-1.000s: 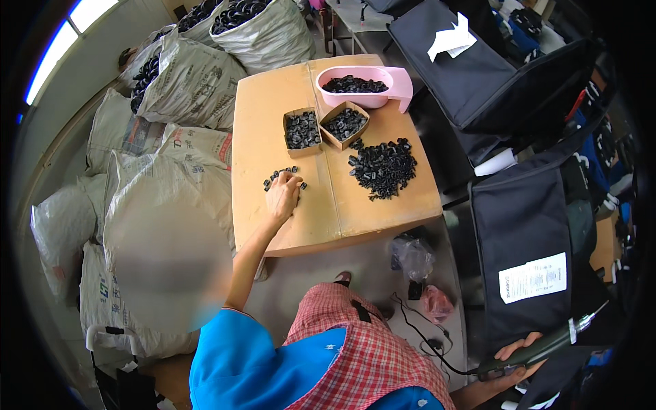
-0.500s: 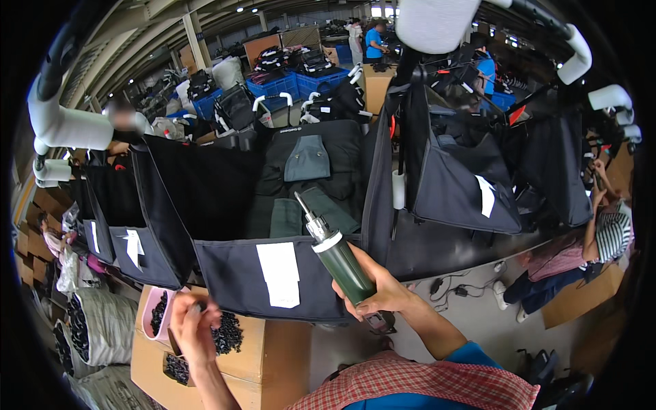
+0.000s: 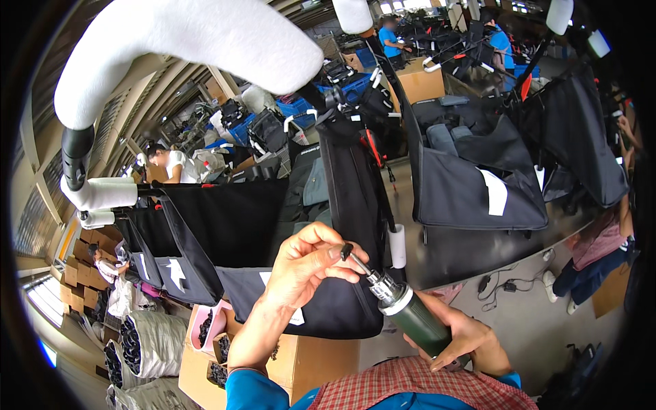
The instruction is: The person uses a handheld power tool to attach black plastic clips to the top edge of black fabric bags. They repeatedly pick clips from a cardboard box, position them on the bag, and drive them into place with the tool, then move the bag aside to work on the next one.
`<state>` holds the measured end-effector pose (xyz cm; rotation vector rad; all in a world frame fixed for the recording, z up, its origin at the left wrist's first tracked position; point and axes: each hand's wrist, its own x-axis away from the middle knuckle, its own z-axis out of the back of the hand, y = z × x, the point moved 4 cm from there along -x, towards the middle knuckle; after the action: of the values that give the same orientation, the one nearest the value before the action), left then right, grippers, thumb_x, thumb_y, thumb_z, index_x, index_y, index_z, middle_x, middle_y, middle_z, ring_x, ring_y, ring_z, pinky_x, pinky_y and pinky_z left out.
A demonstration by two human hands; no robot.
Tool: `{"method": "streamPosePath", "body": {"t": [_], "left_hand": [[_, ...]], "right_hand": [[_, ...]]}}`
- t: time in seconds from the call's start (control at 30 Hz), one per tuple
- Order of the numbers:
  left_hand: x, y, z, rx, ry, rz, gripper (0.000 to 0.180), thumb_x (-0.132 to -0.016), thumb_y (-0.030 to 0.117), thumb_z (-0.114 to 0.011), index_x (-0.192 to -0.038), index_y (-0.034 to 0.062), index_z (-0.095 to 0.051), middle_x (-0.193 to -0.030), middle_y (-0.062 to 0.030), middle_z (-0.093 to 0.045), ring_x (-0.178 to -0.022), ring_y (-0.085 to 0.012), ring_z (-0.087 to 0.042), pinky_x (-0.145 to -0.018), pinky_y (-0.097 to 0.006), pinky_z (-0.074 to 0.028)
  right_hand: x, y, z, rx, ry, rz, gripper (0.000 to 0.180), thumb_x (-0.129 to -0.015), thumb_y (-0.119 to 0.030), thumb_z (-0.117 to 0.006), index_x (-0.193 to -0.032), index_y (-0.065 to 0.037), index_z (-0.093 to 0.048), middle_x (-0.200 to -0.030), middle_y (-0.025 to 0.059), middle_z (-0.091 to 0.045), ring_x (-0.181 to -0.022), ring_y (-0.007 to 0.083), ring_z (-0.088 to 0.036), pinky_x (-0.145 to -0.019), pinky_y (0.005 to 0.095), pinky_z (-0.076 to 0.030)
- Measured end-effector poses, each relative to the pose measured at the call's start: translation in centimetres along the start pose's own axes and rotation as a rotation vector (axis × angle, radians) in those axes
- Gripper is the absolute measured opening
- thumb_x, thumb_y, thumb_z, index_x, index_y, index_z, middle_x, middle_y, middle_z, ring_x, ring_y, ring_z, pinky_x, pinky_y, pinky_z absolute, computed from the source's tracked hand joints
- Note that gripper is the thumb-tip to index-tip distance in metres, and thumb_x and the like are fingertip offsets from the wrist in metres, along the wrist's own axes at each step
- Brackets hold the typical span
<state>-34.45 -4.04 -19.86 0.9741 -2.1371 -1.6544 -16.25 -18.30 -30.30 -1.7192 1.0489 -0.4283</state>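
Note:
A green electric screwdriver (image 3: 418, 321) with a white collar and a metal nose lies in my right hand (image 3: 468, 336), whose fingers wrap round its body. Its bit points up and to the left. At the bit's tip, my left hand (image 3: 301, 268) pinches a small black part (image 3: 346, 251); its exact kind is too small to make out. Both hands are in front of an open black fabric wagon body (image 3: 307, 318), which bears a white paper label, partly covered by my left hand. Inside it lie dark grey-green fabric pieces (image 3: 316, 183).
Below left, a cardboard box (image 3: 324, 362) carries a pink container (image 3: 220, 321) and small boxes of black parts. A white-wrapped handlebar (image 3: 198, 41) arches overhead. Another fabric wagon (image 3: 458, 195) stands at right. White sacks (image 3: 160, 342) are at lower left. Other people work nearby.
My left hand has come up from over the cardboard box to the screwdriver's tip with the black part. The screwdriver has moved down and right, and the view has shifted.

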Motion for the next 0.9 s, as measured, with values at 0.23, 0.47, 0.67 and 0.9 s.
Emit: {"method": "streamPosePath", "body": {"t": [0.23,0.47,0.67,0.9], "left_hand": [[-0.3,1.3,-0.6,-0.083,0.022,0.052,0.008,-0.093,0.004,-0.057,-0.095,-0.0033,-0.055,-0.095,-0.028,-0.065,-0.086,-0.032,-0.07,-0.071,-0.039,-0.061],[-1.3,4.4,-2.0,-0.494,-0.145,0.202,0.005,-0.094,0.003,-0.056,-0.093,-0.0012,-0.054,-0.097,-0.0195,-0.067,-0.091,-0.0239,-0.068,-0.072,-0.031,-0.058],[-1.8,2.5,-5.0,-0.255,-0.04,-0.036,0.021,-0.098,0.016,-0.052,-0.111,-0.0003,-0.048,-0.113,-0.0308,-0.058,-0.1,-0.0355,-0.065,-0.082,-0.043,-0.057],[-4.6,-2.9,-4.1,-0.211,0.259,-0.298,0.055,-0.099,0.015,-0.049,-0.147,0.0031,-0.025,-0.149,-0.0143,-0.033,-0.137,-0.0262,-0.033,-0.111,-0.04,-0.03]], "right_hand": [[0.0,-0.9,1.1,0.047,-0.059,-0.02,0.114,-0.066,-0.004,-0.085,-0.151,-0.004,-0.008,-0.118,0.0101,-0.05,-0.088,0.015,-0.06,-0.073,0.0291,-0.052],[-0.2,-3.0,0.8,0.592,0.064,-0.026,0.118,-0.064,-0.029,-0.089,-0.149,0.002,-0.013,-0.144,0.0234,-0.036,-0.131,0.03,-0.04,-0.106,0.038,-0.035],[0.2,-0.9,2.7,0.471,0.154,0.197,0.121,-0.061,-0.026,-0.091,-0.149,0.003,-0.013,-0.14,0.0206,-0.039,-0.125,0.0278,-0.045,-0.1,0.0377,-0.039],[-5.3,-5.7,6.0,0.279,0.385,0.598,0.091,-0.083,-0.004,-0.065,-0.151,-0.008,-0.004,-0.101,0.0115,-0.054,-0.074,0.0136,-0.057,-0.067,0.0285,-0.05]]}}
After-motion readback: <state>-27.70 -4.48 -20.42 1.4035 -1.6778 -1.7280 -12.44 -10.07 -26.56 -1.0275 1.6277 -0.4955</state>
